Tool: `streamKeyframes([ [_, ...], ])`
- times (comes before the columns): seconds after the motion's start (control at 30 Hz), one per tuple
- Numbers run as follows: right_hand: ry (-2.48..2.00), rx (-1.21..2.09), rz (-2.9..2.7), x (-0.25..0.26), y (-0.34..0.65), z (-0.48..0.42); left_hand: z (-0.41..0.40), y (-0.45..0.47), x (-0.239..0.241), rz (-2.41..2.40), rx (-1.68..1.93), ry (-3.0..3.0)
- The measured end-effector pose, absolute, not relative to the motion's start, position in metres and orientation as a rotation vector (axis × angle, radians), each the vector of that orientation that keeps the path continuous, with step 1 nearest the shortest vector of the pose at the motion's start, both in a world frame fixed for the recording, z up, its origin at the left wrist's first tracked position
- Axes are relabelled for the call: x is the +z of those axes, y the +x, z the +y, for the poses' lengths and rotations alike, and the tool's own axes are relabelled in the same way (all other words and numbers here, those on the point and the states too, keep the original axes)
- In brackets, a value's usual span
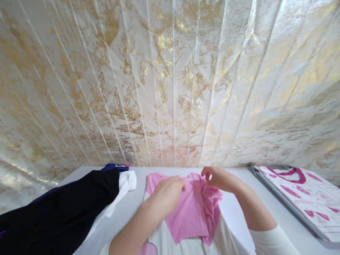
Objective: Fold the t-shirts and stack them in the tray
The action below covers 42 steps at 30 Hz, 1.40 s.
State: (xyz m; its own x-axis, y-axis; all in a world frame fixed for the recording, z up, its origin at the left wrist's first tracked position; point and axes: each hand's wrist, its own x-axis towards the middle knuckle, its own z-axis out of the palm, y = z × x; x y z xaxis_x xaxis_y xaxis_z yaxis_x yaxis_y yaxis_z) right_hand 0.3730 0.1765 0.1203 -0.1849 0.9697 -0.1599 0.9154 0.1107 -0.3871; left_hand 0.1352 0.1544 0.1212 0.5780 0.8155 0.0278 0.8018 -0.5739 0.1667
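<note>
A pink and white shirt [186,209] lies on the table in front of me, its pink collar end toward the back wall. On its right side, a pink sleeve is folded inward and bunched. My left hand [168,193] is over the pink upper part, blurred, with its fingers bent down; whether it grips cloth is hidden. At the shirt's upper right shoulder is my right hand [216,178], its thumb and fingers curled together at the pink cloth. My left forearm covers part of the shirt's left side.
Black clothing [66,209] lies in a heap on the left, with a white garment [127,181] and a dark blue piece [111,166] by it. A stack of folded shirts [305,198] sits at right. Behind the white table [236,212] rises a shiny gold-patterned sheet [172,88].
</note>
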Motion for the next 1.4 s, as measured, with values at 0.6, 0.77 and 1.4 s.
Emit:
streamKeyframes([
  [0.6,-1.977,0.537,-2.485,0.117,0.37,0.128,0.121,0.15,0.05,1.309,0.277,2.529],
  [0.77,-2.145,0.49,-2.463,0.133,0.403,0.12,0.121,0.149,0.048,1.3,0.321,2.549],
  [1.4,-1.341,0.95,-2.093,0.163,0.364,0.108,0.118,0.152,0.047,0.972,0.723,2.104],
])
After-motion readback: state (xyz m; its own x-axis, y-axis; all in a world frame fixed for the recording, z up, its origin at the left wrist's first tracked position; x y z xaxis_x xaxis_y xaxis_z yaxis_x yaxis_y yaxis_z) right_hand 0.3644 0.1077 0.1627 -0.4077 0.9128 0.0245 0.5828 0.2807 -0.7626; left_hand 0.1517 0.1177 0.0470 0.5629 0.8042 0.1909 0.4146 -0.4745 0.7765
